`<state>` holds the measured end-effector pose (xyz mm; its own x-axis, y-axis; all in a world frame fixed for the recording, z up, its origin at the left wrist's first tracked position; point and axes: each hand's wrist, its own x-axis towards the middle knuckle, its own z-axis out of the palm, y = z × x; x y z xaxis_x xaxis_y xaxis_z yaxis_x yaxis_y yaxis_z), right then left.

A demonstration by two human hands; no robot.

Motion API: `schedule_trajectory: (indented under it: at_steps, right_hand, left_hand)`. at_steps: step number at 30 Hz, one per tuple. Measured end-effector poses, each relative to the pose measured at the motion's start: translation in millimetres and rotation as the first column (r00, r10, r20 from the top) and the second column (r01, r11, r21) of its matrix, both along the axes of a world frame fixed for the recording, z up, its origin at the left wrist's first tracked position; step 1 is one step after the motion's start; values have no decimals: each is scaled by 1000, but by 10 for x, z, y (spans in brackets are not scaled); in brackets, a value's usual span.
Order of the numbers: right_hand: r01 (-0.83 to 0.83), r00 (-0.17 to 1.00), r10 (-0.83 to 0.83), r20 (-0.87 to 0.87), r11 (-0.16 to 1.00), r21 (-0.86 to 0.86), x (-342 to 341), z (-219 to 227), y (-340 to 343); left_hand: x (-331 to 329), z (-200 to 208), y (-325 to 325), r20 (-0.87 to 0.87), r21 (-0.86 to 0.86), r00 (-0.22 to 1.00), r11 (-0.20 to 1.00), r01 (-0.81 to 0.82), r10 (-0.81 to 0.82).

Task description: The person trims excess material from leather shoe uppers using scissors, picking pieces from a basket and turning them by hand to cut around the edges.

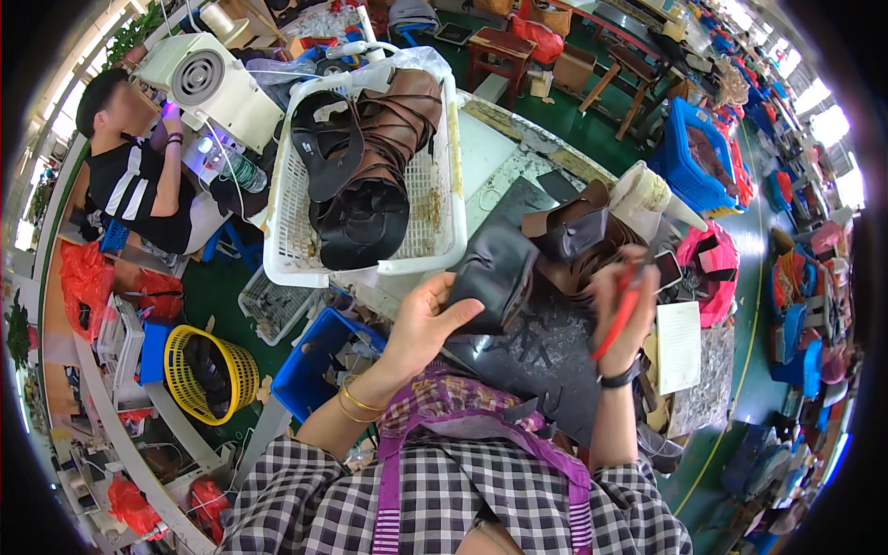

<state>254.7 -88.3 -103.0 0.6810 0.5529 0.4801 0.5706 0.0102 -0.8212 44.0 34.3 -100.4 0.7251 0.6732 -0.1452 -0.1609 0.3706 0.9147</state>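
Observation:
My left hand (421, 322) grips a black leather shoe upper (492, 276) by its left edge, thumb on top, over the dark work surface (546, 356). In my right hand (629, 344) is a red-handled hand tool (614, 329). Its dark tip points away from me, and blur hides whether it is scissors or pliers. The tool is apart from the upper, to its right. Beyond my hands lie brown and black leather pieces (566, 227), partly overlapping. More curved uppers (393, 129) are stacked in a white plastic basket (435, 254) at the far left.
A white paper sheet (678, 347) and a pink bag (710, 268) are on the right. Left of me stand a blue bin (319, 356) and a yellow basket (236, 370). A co-worker (139, 171) sits at a machine (199, 79). A blue crate (689, 157) stands far right.

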Motion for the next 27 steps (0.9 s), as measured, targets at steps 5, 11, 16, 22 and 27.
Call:
schedule_trajectory:
  at_steps: [5,11,16,22,27]
  right_hand:
    - [-275,921,197,-335,940,-204,-709,102,-40]
    - [-248,947,185,-263,941,-231,-619,51,20]
    - [-512,857,487,-167,774,-373,-405,200,-188]
    - [-596,771,630,-95,660,-458,-437,294,-169]
    - [-453,891,357,-279,742,-494,-427,100,-183]
  left_hand:
    - [139,-130,-158,46,-94,998,995,39,-35]
    - [154,-220,-369,224,-261,973,965,-2,63]
    - [-18,-111,-81,216,-418,935,839,347,-280]
    - [98,-467,47,-139,-305,915,895,325,-380]
    - [156,-569,-262,-48,-307,980,937,170,-193]
